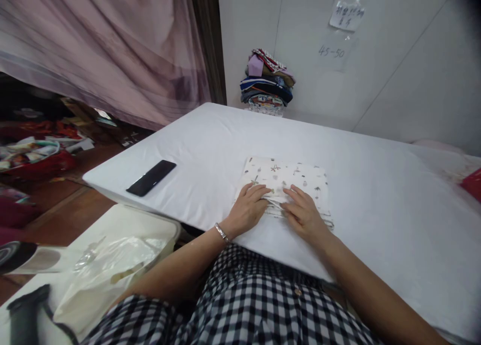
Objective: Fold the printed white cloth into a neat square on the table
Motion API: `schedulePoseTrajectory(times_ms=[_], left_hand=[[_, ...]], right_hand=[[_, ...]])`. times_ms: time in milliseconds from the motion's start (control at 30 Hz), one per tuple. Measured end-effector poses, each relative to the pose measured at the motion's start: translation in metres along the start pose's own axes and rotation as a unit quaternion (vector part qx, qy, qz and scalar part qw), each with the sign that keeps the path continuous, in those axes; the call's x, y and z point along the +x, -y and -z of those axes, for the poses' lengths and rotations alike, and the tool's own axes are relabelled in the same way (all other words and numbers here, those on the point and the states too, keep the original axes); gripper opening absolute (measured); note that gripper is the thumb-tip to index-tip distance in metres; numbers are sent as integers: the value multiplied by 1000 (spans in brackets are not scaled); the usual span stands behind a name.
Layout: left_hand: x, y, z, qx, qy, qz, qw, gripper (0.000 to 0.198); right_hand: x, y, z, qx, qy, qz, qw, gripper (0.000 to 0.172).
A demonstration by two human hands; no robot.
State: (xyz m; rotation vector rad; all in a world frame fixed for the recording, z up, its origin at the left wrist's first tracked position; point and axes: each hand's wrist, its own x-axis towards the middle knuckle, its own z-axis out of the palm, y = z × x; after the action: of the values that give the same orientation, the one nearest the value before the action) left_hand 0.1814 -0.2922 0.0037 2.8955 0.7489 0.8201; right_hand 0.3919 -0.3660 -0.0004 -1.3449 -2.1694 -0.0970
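A folded white cloth (287, 173) printed with small brown and green motifs lies in layers on the white-covered table (376, 194). My left hand (248, 207) grips its near edge on the left, fingers curled over the top layer. At the right part of the same edge, my right hand (303, 212) holds the fabric between thumb and fingers. Between the two hands, the upper layer's edge is slightly lifted and creased. My thumbs are partly hidden.
A black phone (152, 177) lies at the table's left. Folded clothes (267, 84) are stacked at the back by the wall. A lower white surface (124, 217) at the left holds a plastic bag (112, 265). Pink curtain (112, 49) hangs back left; something red (472, 184) is far right.
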Motion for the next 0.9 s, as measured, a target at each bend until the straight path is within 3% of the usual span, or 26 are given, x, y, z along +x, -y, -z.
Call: schedulePoseTrajectory(times_ms=[200, 467, 900], left_hand=[[-2, 1, 1, 3, -7, -10, 1000, 23], [-2, 3, -2, 11, -7, -19, 1000, 26], [-5, 5, -2, 5, -8, -13, 1000, 22]], right_hand=[[6, 9, -1, -41, 2, 21, 999, 21], [8, 9, -6, -110, 20, -3, 994, 21], [-6, 0, 5, -107, 32, -20, 994, 19]])
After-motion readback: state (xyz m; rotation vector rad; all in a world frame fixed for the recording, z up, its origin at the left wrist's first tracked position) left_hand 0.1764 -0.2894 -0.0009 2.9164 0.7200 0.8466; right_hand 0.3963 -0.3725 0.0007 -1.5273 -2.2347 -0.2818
